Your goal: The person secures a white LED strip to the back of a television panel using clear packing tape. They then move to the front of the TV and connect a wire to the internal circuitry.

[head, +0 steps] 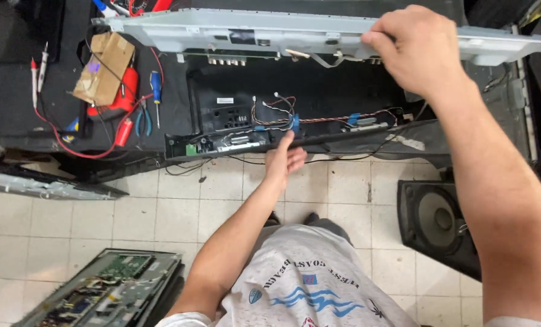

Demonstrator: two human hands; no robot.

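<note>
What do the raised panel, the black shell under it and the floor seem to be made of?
Panel in the right hand: likely sheet metal, pale grey and matte, with folded edges and punched slots. Shell, its front edge touched by the left hand: probably moulded plastic, black with a dull sheen. Floor: glazed ceramic tiles, off-white, with dark grout lines.

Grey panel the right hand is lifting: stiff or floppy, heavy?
The grey panel is long and thin, so it probably flexes or sags. The right hand alone grips its edge, suggesting it's light. Wires beneath could snag.
</note>
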